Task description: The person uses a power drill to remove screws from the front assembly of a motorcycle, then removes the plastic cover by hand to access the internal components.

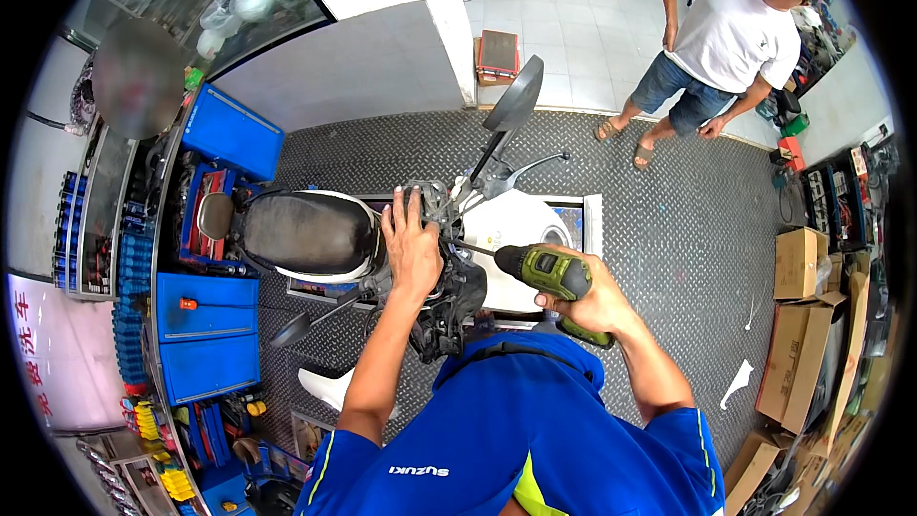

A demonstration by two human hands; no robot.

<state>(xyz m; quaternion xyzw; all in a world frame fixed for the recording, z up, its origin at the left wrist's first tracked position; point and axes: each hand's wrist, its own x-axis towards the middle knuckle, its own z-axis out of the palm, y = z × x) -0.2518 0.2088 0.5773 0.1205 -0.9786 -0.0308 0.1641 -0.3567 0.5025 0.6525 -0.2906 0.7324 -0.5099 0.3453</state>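
Note:
My right hand (604, 298) is wrapped round a green and black cordless drill (549, 272). A long thin bit (470, 247) runs leftward from the drill to the exposed dark parts (449, 301) of a scooter. On those parts, next to the bit's far end, lies my left hand (413, 253), its fingers stretched out. What is under the palm is hidden, and so is the bit's tip. The scooter's black seat (310, 234) is to the left, a white body panel (501, 220) to the right. A mirror (516, 96) rises beyond the hands.
A person in a white shirt (731, 19) stands at the far right. Blue tool cabinets (208, 334) line the left side, cardboard boxes (800, 363) the right. White panel pieces (327, 387) lie on the patterned metal floor (688, 229). A second mirror (291, 329) sticks out at left.

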